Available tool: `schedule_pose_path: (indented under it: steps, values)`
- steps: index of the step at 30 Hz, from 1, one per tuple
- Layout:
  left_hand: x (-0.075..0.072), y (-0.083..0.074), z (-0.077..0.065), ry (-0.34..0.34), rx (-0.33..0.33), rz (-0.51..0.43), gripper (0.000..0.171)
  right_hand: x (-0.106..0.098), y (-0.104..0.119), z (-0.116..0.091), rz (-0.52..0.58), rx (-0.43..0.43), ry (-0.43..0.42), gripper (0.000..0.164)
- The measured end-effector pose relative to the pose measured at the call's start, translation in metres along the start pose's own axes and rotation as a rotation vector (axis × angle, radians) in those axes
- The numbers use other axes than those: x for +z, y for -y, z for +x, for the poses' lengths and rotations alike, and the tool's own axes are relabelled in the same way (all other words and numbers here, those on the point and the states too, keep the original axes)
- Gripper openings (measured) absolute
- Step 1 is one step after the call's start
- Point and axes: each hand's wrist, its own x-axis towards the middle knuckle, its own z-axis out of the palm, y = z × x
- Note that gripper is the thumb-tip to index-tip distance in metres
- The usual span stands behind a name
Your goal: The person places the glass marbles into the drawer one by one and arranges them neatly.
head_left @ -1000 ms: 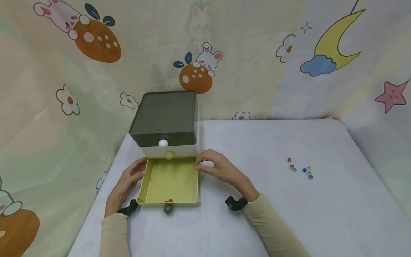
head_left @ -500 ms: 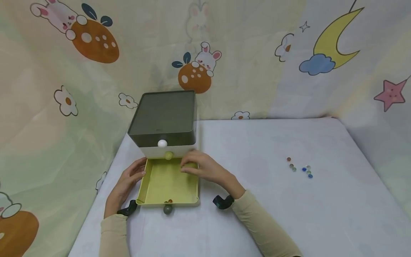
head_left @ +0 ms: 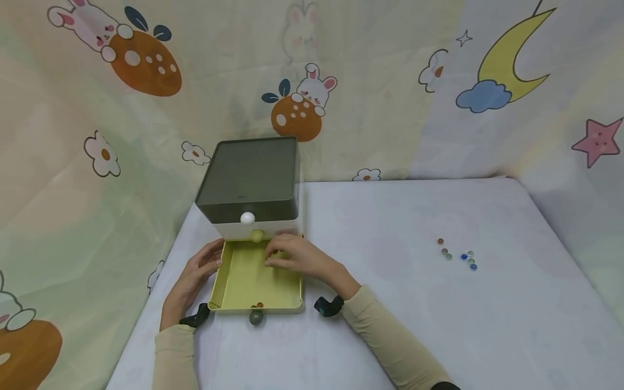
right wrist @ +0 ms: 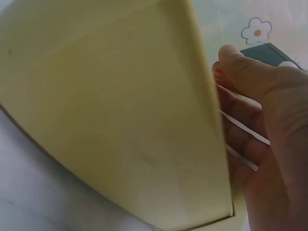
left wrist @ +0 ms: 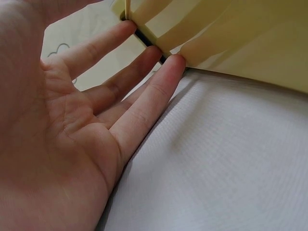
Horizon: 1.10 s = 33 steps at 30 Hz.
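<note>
A yellow-green drawer (head_left: 234,281) stands pulled out of a small cabinet (head_left: 248,173) with a dark green top. My left hand (head_left: 195,273) touches the drawer's left outer wall with straight fingertips, as the left wrist view also shows. Above the drawer's back right part, my right hand (head_left: 302,257) is bent in a pinch. Its thumb and index finger hold what looks like a small reddish marble (right wrist: 217,70), mostly hidden by the fingertips. Small orange-brown marbles (head_left: 259,305) lie inside the drawer by its front wall, behind the dark round knob (head_left: 255,317).
Several glass marbles (head_left: 448,257), brown, green, clear and blue, lie loose on the white tabletop (head_left: 390,325) to the right. The cabinet carries a white knob (head_left: 247,218) and a yellow-green knob (head_left: 257,235). A printed cloth (head_left: 380,108) hangs behind.
My right hand has moved left from the drawer's right edge to over its inside, keeping its pinch. The left hand and the drawer have stayed in place.
</note>
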Motion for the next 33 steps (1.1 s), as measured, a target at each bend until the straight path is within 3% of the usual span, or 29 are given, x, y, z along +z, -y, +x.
schedule_pose_path:
  steps: [17, 33]
  values:
    - [-0.001, 0.002, 0.0, 0.006, 0.041, -0.007, 0.067, 0.012, 0.003, 0.0, -0.383, 0.071, 0.145, 0.016]
    - [0.0, 0.002, 0.001, 0.003, 0.017, -0.01, 0.07, 0.019, 0.009, 0.01, -0.473, 0.118, 0.202, 0.011]
